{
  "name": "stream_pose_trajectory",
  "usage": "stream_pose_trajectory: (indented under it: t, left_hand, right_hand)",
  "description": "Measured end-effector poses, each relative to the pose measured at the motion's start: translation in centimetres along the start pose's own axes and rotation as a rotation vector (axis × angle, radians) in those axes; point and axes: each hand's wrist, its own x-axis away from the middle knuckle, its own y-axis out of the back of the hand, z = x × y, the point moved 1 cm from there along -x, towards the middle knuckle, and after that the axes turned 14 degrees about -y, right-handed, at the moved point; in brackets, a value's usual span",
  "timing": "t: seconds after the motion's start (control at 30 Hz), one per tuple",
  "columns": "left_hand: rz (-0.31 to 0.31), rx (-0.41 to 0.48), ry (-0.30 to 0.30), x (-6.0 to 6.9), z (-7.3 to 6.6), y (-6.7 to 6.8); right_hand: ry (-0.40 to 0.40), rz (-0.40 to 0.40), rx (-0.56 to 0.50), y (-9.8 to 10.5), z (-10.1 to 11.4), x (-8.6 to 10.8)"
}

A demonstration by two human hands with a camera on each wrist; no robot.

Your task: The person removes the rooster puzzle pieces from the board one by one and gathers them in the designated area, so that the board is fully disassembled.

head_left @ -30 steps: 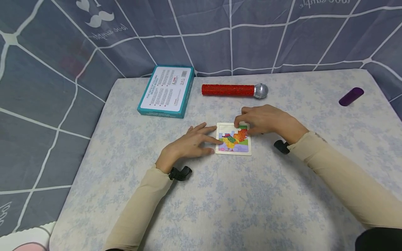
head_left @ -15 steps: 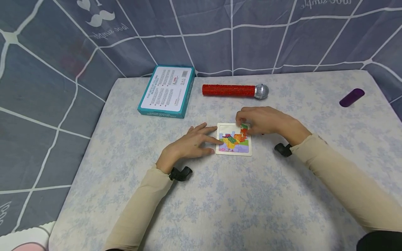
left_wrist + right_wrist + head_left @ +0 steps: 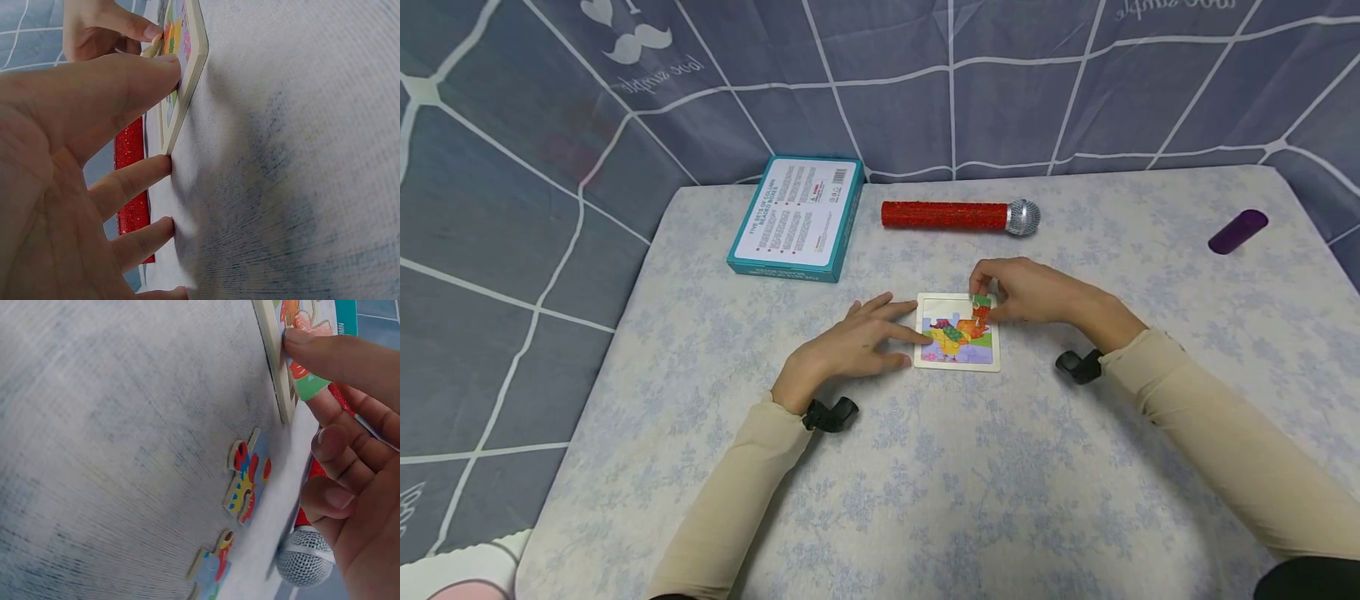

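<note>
A small square jigsaw puzzle in a pale tray (image 3: 958, 367) lies mid-table, with a bird picture partly made up and bare tray along its upper left. My left hand (image 3: 853, 342) is spread flat at the tray's left side, fingertips touching its edge and picture. Over the upper right corner, my right hand (image 3: 1037, 292) pinches a puzzle piece (image 3: 981, 308) with a green end between thumb and fingers. The right wrist view shows this piece (image 3: 309, 386) tilted up from the tray. Two loose puzzle pieces (image 3: 249, 481) lie beneath my right hand, hidden in the head view.
Behind the tray lies a red glittery microphone (image 3: 951, 216) with a silver head. A teal box (image 3: 797, 217) lies at the back left, and a dark purple cylinder (image 3: 1238, 232) at the far right. A grey checked curtain (image 3: 895, 125) rises behind the table.
My right fingers have lifted the green-ended piece from its lying position at the upper right corner and tilted it up. My left hand has stayed in place.
</note>
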Motion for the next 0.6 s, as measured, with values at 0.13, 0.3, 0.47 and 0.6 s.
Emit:
stream_pose_trajectory:
  t: [0.13, 0.3, 0.47, 0.6]
  left_hand:
    - [-0.002, 0.000, -0.004, 0.0, 0.0, 0.0]
    - [-0.001, -0.001, -0.005, 0.0, -0.1, 0.0]
    - [0.002, 0.007, -0.005, 0.0, 0.0, 0.0]
    - [0.001, 0.013, -0.001, 0.1, 0.0, 0.0]
  right_hand:
    - [0.004, 0.037, -0.116, 0.0, -0.4, 0.0]
    - [-0.016, 0.036, -0.257, 0.0, -1.1, -0.1]
    - [-0.088, 0.025, -0.362, 0.1, -1.7, 0.0]
    - [-0.149, 0.012, -0.387, 0.3, -2.2, 0.4]
